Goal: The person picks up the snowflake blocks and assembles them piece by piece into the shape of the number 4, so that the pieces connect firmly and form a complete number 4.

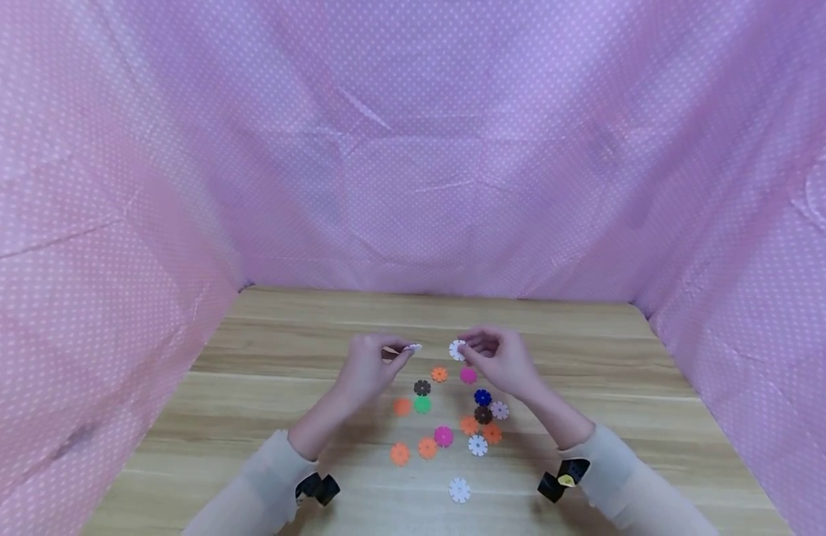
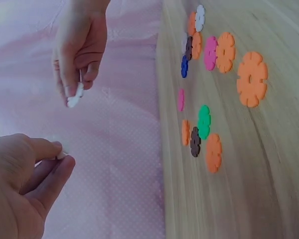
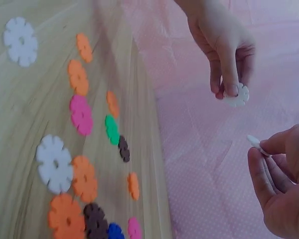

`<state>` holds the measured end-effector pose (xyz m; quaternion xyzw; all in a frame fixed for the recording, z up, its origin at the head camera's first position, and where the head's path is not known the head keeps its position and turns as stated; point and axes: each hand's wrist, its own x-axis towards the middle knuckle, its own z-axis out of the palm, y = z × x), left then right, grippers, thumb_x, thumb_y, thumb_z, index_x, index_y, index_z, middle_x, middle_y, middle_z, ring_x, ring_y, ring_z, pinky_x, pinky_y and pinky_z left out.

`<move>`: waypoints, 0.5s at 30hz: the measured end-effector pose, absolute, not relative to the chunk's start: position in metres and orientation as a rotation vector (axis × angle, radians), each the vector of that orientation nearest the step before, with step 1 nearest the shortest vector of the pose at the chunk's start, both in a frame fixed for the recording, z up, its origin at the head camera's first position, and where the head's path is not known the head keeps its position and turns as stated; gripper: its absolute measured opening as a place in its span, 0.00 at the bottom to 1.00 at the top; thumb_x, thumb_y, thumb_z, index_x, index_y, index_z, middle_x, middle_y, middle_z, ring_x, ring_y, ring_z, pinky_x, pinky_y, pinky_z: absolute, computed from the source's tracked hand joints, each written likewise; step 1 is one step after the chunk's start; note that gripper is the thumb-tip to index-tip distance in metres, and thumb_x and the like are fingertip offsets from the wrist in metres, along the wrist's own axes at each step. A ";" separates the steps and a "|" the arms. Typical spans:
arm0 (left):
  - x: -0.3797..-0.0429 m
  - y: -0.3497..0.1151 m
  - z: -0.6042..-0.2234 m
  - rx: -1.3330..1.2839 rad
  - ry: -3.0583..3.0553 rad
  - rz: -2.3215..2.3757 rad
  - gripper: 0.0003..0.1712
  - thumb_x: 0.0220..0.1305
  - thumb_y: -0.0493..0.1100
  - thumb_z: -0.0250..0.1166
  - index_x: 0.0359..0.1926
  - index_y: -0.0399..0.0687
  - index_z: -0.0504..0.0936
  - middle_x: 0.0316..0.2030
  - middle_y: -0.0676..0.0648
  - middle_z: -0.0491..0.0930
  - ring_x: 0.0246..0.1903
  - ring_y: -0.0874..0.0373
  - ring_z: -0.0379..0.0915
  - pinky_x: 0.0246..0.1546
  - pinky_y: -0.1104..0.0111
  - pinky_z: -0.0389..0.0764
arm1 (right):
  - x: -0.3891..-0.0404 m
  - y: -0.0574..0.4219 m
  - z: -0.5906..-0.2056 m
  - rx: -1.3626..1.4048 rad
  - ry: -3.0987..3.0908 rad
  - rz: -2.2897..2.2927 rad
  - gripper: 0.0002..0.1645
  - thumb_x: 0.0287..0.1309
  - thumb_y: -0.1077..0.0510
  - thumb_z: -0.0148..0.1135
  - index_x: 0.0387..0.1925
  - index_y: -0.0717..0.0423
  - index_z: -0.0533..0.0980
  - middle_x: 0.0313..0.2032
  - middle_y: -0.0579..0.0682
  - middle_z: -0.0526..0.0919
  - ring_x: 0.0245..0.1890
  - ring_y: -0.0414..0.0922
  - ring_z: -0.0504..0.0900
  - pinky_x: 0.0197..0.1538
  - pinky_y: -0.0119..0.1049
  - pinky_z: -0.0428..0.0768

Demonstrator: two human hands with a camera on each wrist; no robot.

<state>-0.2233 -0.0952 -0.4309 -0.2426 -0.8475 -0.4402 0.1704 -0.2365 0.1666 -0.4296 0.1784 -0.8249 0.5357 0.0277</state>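
Note:
My left hand (image 1: 371, 363) pinches a white notched disc (image 1: 414, 348) between thumb and fingers; in the head view this disc looks tilted nearly edge-on. Opposite it, my right hand (image 1: 503, 360) holds a second white notched disc (image 1: 457, 350), its flat face turned toward the head camera. Both discs are up off the table, with a small gap between them. In the right wrist view the left hand's white disc (image 3: 237, 95) shows its slots, and the right hand's disc (image 3: 258, 145) is seen edge-on.
Below the hands, several flower-like discs lie on the wooden table (image 1: 252, 417): orange (image 1: 399, 454), pink (image 1: 443, 436), green (image 1: 423, 404), dark brown (image 1: 483, 415), blue (image 1: 482, 397) and white (image 1: 459, 490). Pink dotted cloth (image 1: 426, 186) encloses the back and sides.

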 end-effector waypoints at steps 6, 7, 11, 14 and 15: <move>-0.223 -0.093 -0.428 -0.765 -2.336 -1.241 0.05 0.64 0.30 0.75 0.40 0.40 0.92 0.37 0.42 0.92 0.37 0.54 0.92 0.39 0.80 0.90 | -0.235 0.150 -0.418 0.506 -2.507 1.845 0.14 0.65 0.62 0.73 0.51 0.63 0.86 0.41 0.61 0.92 0.35 0.52 0.92 0.42 0.41 0.95; -0.223 -0.092 -0.428 -0.774 -2.330 -1.235 0.05 0.64 0.30 0.74 0.40 0.40 0.92 0.37 0.43 0.92 0.37 0.54 0.92 0.39 0.81 0.90 | -0.235 0.148 -0.416 0.507 -2.500 1.861 0.14 0.65 0.62 0.72 0.51 0.63 0.86 0.42 0.61 0.92 0.35 0.51 0.92 0.42 0.39 0.95; -0.222 -0.090 -0.425 -0.795 -2.312 -1.241 0.05 0.64 0.30 0.74 0.40 0.39 0.92 0.38 0.42 0.92 0.37 0.53 0.92 0.40 0.81 0.90 | -0.234 0.142 -0.413 0.527 -2.470 1.889 0.14 0.66 0.63 0.72 0.51 0.66 0.86 0.42 0.63 0.91 0.34 0.49 0.92 0.40 0.33 0.94; -0.221 -0.089 -0.423 -0.803 -2.319 -1.257 0.05 0.64 0.30 0.74 0.41 0.37 0.92 0.38 0.40 0.92 0.36 0.52 0.92 0.40 0.81 0.90 | -0.234 0.140 -0.412 0.539 -2.458 1.914 0.14 0.67 0.64 0.71 0.51 0.67 0.85 0.42 0.65 0.91 0.35 0.52 0.92 0.40 0.32 0.94; -0.220 -0.088 -0.423 -0.807 -2.317 -1.259 0.05 0.64 0.29 0.74 0.41 0.37 0.91 0.38 0.40 0.91 0.36 0.52 0.92 0.40 0.81 0.90 | -0.233 0.140 -0.411 0.536 -2.459 1.923 0.14 0.67 0.64 0.71 0.51 0.67 0.85 0.42 0.66 0.91 0.34 0.50 0.92 0.40 0.32 0.94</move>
